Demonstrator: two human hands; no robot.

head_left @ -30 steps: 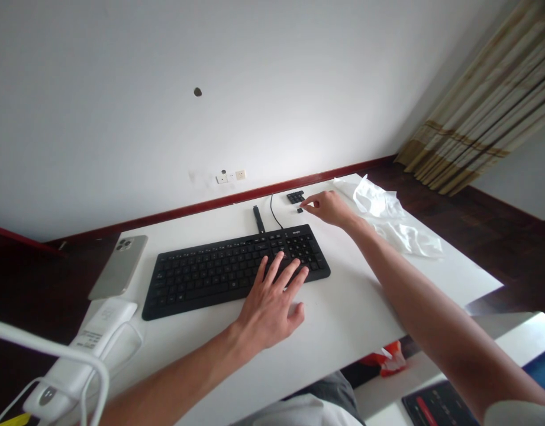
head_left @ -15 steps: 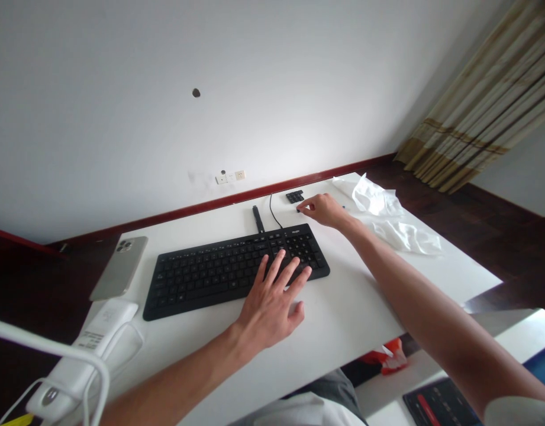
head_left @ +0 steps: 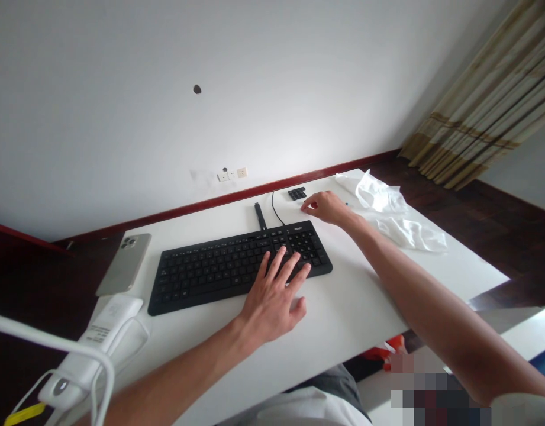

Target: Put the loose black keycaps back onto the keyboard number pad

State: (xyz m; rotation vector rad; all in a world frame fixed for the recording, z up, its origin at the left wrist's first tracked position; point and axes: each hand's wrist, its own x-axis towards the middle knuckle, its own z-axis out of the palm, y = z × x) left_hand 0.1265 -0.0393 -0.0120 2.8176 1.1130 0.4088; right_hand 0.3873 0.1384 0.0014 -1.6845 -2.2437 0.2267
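A black full-size keyboard (head_left: 214, 269) lies slightly tilted across the white table. My left hand (head_left: 272, 299) rests on its lower right part with the fingers spread, the thumb off the front edge. Behind the keyboard's right end, my right hand (head_left: 324, 207) is low over the tabletop, fingers curled and tips drawn together. Whatever those tips hold, if anything, is hidden. Just left of and behind that hand is a cluster of loose black keycaps (head_left: 297, 193). A slim black tool or stick (head_left: 260, 216) stands out behind the keyboard, beside its thin cable (head_left: 274, 207).
Crumpled clear plastic bags (head_left: 381, 198) lie on the table's right side. At the left are a phone (head_left: 125, 266), face down, and a white power strip (head_left: 97, 343) with cords. The white table (head_left: 343, 319) stands near a wall with sockets (head_left: 232, 174). A curtain (head_left: 467, 130) hangs at right.
The small dark piece seen at my right fingertips half a second ago no longer shows. My left hand stays on the keyboard. The whole view has shifted slightly.
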